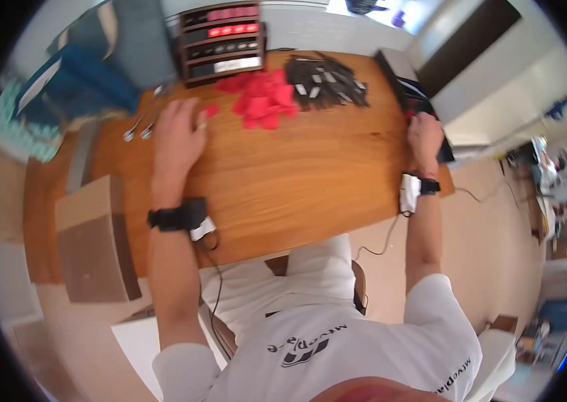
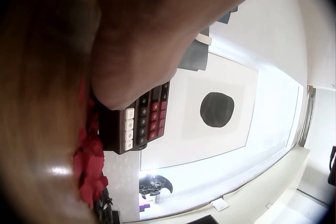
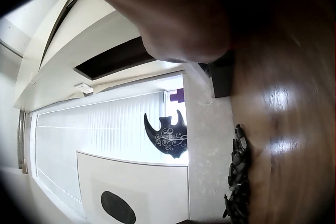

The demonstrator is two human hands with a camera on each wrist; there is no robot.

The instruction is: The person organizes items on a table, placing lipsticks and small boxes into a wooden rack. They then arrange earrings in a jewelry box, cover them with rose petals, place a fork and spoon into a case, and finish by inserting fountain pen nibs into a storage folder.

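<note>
My left hand (image 1: 179, 137) rests on the wooden table at the left, its fingers loosely bent beside a small red piece (image 1: 211, 110). To its right lies a heap of thin red pieces (image 1: 263, 100). My right hand (image 1: 425, 141) is at the long black box (image 1: 396, 67) on the table's right edge, fingers reaching over its near end. A bit of red (image 1: 409, 115) shows by those fingertips; I cannot tell whether they grip it. Between the hands, farther back, is a pile of black strip-like pieces (image 1: 327, 84) with white bits.
A dark tiered rack (image 1: 186, 50) with rows of pink, red, black and white pieces stands at the back. Two spoon-like metal utensils (image 1: 137, 127) lie left of the left hand. A brown box (image 1: 92, 234) sits at the left edge; blue bags (image 1: 82, 84) stand behind. Cables trail from both wrists.
</note>
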